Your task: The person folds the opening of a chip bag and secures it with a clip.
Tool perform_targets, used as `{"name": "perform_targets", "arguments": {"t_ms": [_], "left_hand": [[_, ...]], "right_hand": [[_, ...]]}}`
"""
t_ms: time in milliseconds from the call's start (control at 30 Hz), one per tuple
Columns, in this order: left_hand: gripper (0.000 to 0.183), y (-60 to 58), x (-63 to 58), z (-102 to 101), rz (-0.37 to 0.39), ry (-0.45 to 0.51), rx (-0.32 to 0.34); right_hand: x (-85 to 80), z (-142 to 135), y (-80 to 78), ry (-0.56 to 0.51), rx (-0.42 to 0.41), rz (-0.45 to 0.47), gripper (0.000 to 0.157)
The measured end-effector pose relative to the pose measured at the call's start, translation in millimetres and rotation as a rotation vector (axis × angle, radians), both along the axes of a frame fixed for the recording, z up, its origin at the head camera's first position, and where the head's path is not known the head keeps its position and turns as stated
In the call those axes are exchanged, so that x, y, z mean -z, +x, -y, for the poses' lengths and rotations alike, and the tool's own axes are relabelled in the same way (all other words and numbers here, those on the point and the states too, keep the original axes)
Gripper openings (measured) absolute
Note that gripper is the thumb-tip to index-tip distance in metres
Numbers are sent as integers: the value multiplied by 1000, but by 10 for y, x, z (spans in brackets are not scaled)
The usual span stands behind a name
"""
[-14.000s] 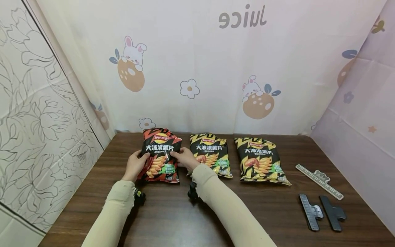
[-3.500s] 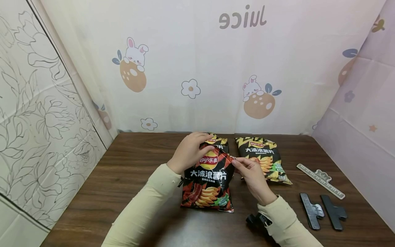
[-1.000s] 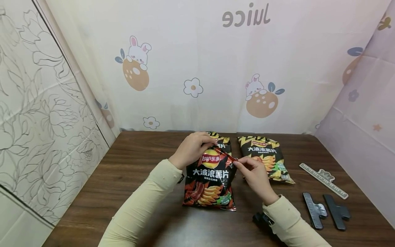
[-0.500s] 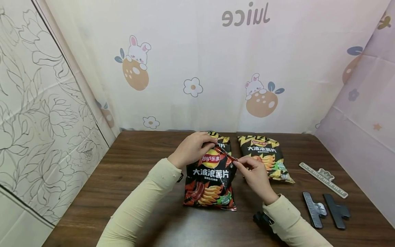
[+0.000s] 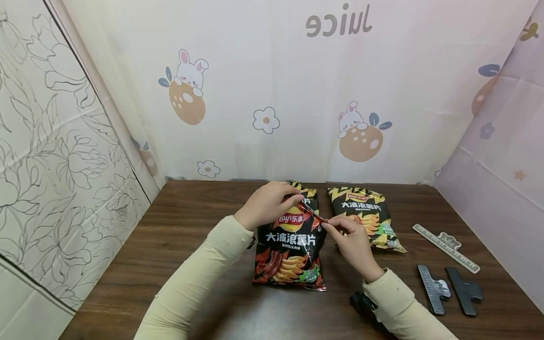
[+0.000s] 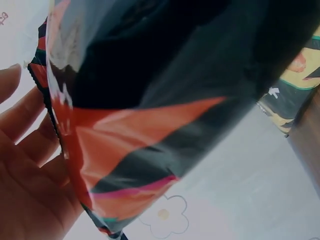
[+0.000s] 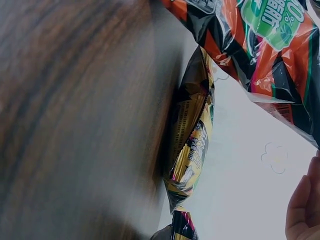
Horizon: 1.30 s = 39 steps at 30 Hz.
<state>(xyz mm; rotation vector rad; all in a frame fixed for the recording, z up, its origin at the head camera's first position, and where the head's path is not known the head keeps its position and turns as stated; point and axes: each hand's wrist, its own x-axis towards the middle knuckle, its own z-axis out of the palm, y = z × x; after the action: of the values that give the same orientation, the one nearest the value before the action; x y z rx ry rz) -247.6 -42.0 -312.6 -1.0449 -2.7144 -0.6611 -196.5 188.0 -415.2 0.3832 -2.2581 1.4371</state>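
Note:
A red and black chip bag stands tilted at the middle of the table, its top edge folded over into a narrow strip. My left hand pinches that strip at its upper left end between thumb and fingers. At the right end, the thumb and forefinger of my right hand pinch the corner. In the left wrist view the chip bag fills the middle, with the left hand's fingers along its seam. Only the lower part of the chip bag shows in the right wrist view.
A yellow and black chip bag lies behind the red one, mostly covered. Another yellow chip bag lies to its right. On the table's right side are a white bag clip, a grey clip and a black clip.
The red chip bag has come from the table's left to the middle, and its top edge got folded. In the last half second my left hand shifts slightly right along the fold.

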Motion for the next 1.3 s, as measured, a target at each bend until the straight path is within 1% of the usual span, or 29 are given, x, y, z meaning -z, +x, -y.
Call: {"name": "perform_targets", "arguments": {"t_ms": [100, 200, 300, 633, 800, 967, 1067, 1167, 1300], "left_hand": [[34, 0, -11, -15, 6, -37, -3], [33, -7, -6, -20, 5, -48, -3], [32, -8, -5, -16, 16, -51, -5], [28, 4, -34, 8, 69, -46, 13], [24, 0, -33, 21, 58, -49, 31], [25, -6, -33, 38, 54, -62, 48], [25, -9, -29, 48, 55, -64, 56], [26, -8, -24, 57, 48, -65, 62], [26, -11, -15, 64, 39, -66, 65]], "right_hand": [[-3, 3, 4, -5, -5, 1, 6], [-6, 10, 6, -18, -12, 6, 5], [-11, 14, 9, -24, -16, 16, 5], [-5, -21, -8, 12, -7, 36, 4], [-4, -26, -6, 12, -14, 39, 5], [-10, -45, 14, 7, -46, 89, 11], [-15, -63, 21, 27, -52, 109, 14], [-30, -78, 14, 59, -57, 102, 15], [-70, -93, 0, 87, -87, 107, 16]]}}
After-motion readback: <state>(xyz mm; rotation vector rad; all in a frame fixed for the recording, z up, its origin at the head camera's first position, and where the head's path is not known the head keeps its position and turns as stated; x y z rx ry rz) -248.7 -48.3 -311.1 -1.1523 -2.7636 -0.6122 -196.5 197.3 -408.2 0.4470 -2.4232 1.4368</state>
